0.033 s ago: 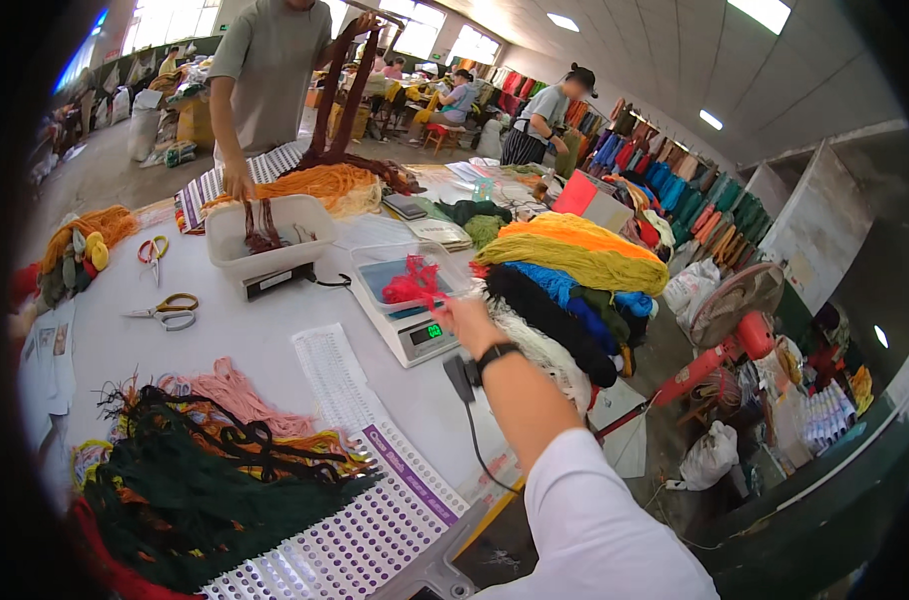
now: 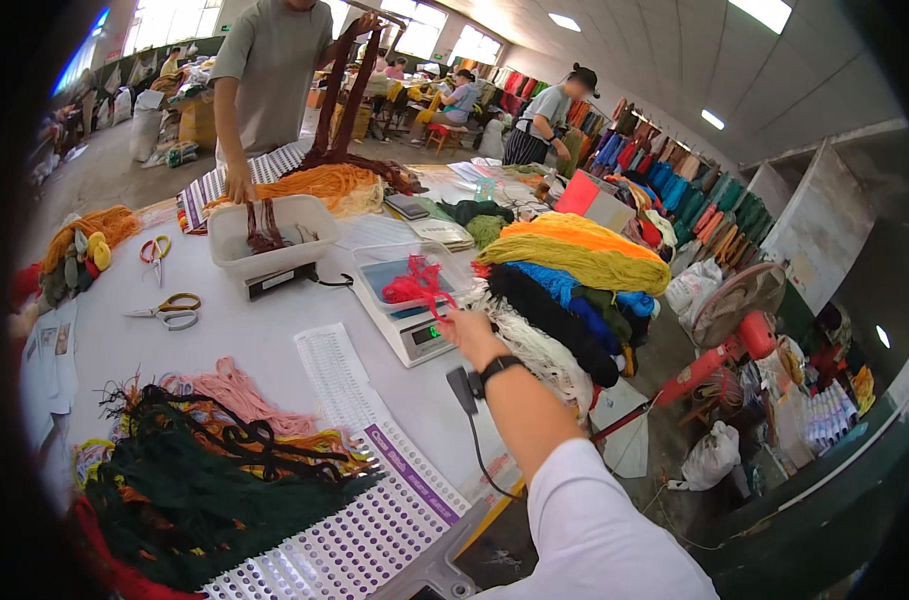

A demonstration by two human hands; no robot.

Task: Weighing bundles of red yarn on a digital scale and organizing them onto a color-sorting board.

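Note:
My right hand (image 2: 473, 335), fingers pinched together, grips the loose end of a bright pink-red yarn bundle (image 2: 411, 283). The rest of that bundle lies in a clear plastic tub (image 2: 453, 266) on a white digital scale (image 2: 400, 345). My fingers are just beside the scale's front right corner and partly cover its lit green display. A dark watch is on my right wrist. My left hand is not in view; a blurred skin-coloured patch at the left rim is too unclear to name.
Across the table a co-worker's hand (image 2: 241, 184) holds brown yarn over a white tub (image 2: 270, 262). Two pairs of scissors (image 2: 178, 311) lie at left. Dark green yarn (image 2: 185, 490) covers hole-punched cards in front. Coloured skeins (image 2: 575, 250) and a red fan (image 2: 740, 335) stand right.
My right hand has shifted slightly toward me, drawing the yarn end along, and now covers part of the scale's display. The co-worker's hand has barely moved.

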